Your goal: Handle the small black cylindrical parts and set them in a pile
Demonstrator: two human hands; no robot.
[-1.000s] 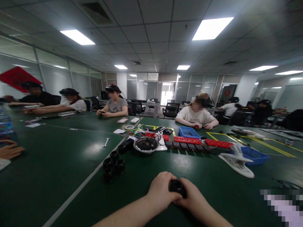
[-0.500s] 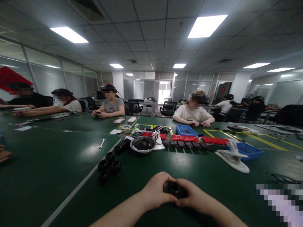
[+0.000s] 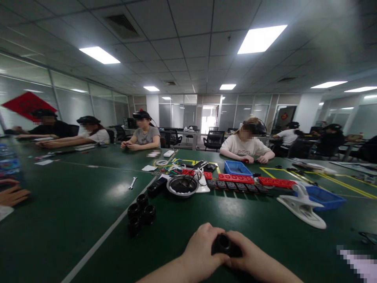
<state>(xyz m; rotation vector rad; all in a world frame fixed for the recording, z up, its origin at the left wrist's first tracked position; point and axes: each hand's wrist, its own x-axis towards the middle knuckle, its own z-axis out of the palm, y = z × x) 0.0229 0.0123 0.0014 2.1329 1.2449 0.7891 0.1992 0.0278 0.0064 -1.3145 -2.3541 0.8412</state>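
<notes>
Near the front of the green table, a black round part with a hole in its middle (image 3: 223,243) is between my two hands. My left hand (image 3: 202,245) curls around its left side, thumb at the near edge and fingers over the far side. On the right, my right hand (image 3: 246,249) wraps it in the same way, and the thumbs come close together in front. The lower part of the piece is hidden by my hands. Several similar black round parts (image 3: 149,214) stand clustered on the table to the left.
Beyond my hands are a metal bowl (image 3: 182,193), red socket strips (image 3: 235,179), a row of black sockets (image 3: 232,186) and a blue tray (image 3: 237,168). A white clip-like stand (image 3: 303,210) lies right, a wrench (image 3: 132,183) left. Another person's hand (image 3: 13,194) rests far left.
The view has shifted, so the table things appear lower and further right. Both hands still hold the black round part.
</notes>
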